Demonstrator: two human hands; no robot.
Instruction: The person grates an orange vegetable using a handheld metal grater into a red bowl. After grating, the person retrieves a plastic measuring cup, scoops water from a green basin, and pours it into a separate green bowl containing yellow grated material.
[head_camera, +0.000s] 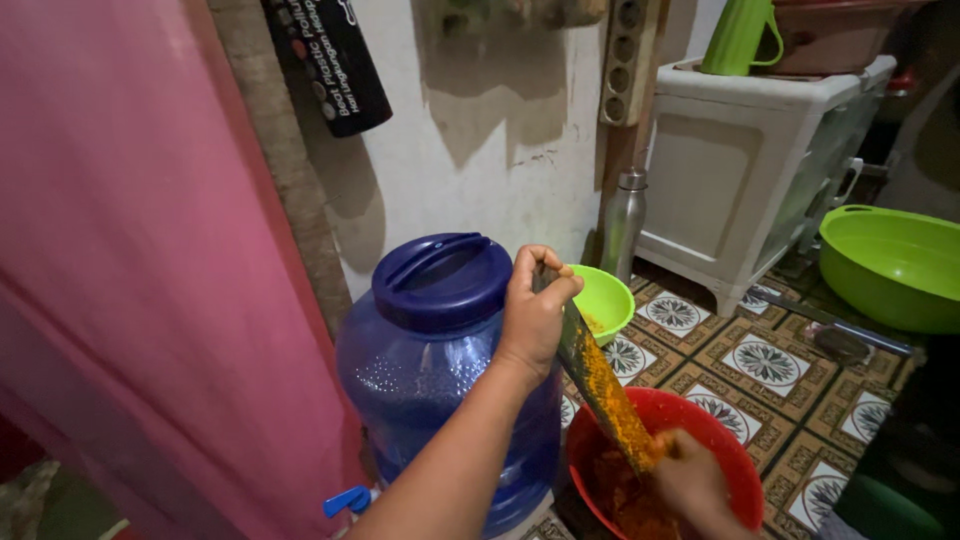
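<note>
My left hand (535, 305) grips the top end of a long metal grater (600, 385) that slants down into a red plastic bowl (715, 435) on the tiled floor. Orange pulp coats the grater's face and lies in the bowl. My right hand (690, 480) is low inside the bowl at the grater's bottom end, fingers curled on an orange piece pressed against it. A small green bowl (610, 300) sits just behind my left hand.
A blue water jug (440, 350) with a dark lid and tap stands left of the bowl. A pink curtain (130, 270) hangs at left. A steel bottle (625, 225), a white cabinet (760, 160) and a large green basin (895, 265) stand behind.
</note>
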